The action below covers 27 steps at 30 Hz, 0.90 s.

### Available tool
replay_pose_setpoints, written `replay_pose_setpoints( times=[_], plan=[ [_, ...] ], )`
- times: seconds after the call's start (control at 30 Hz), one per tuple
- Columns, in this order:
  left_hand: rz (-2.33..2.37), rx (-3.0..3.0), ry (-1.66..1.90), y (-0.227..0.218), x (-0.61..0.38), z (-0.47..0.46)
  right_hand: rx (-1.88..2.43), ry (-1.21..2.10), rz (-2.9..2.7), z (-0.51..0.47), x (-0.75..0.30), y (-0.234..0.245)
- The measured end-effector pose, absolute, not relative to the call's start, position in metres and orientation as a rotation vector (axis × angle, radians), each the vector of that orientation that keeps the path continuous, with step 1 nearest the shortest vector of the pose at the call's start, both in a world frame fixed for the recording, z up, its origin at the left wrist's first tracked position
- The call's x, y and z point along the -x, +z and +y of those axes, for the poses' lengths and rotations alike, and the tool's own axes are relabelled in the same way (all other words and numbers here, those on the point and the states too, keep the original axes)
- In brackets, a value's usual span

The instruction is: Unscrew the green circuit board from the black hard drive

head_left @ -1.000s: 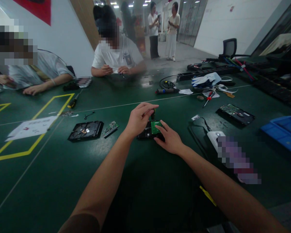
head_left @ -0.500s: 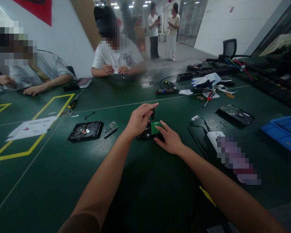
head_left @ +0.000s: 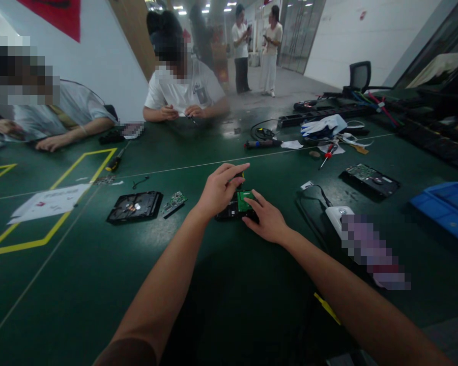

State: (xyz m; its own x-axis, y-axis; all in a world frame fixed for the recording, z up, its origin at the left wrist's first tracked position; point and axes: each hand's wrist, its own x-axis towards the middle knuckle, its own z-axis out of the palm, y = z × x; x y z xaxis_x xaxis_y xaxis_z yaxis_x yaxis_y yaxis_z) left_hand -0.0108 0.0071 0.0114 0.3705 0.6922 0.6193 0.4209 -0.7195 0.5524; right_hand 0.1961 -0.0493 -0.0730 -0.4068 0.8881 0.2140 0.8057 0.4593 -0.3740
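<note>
A small hard drive (head_left: 232, 209) with a green circuit board (head_left: 245, 200) lies on the dark green table in front of me. My left hand (head_left: 222, 187) is closed around an upright screwdriver (head_left: 243, 175) over the drive's far side; only a bit of its black and yellow handle shows, and its tip is hidden. My right hand (head_left: 266, 215) grips the drive from the right, fingertips on the board and thumb at the near edge.
Left of the drive lie a loose circuit board (head_left: 174, 204) and an opened hard drive (head_left: 134, 206). To the right are a white power bank-like device (head_left: 339, 216) with a cable, another hard drive (head_left: 369, 181), a red screwdriver (head_left: 328, 154) and a blue tray (head_left: 442, 203). Co-workers sit opposite.
The screwdriver's handle has turned a little in my left hand, so a yellow part now shows where black showed before. My right hand and the drive stay in place.
</note>
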Motion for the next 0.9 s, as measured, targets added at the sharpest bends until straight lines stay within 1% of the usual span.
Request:
replay_pose_setpoints(
  times=[0.17, 0.5, 0.63, 0.7, 0.9],
  plan=[
    [1.098, -2.314, 1.345, 0.0112, 0.012, 0.0081, 1.43, 0.3, -2.325, -0.0495, -0.1962, -0.0735],
    [0.794, -2.146, 1.138, 0.0086, 0.0115, 0.0074, 1.437, 0.317, -2.328, -0.049, -0.1963, -0.0741],
    [0.924, -2.221, 1.182, 0.0115, 0.0103, 0.0055, 1.431, 0.315, -2.328, -0.0487, -0.1965, -0.0745],
    [1.005, -2.29, 1.261, 0.0142, 0.0099, 0.004, 1.429, 0.312, -2.325, -0.0488, -0.1965, -0.0744],
    [0.991, -2.319, 1.249, 0.0152, 0.0109, 0.003, 1.433, 0.324, -2.317, -0.0494, -0.1959, -0.0735]
  ],
)
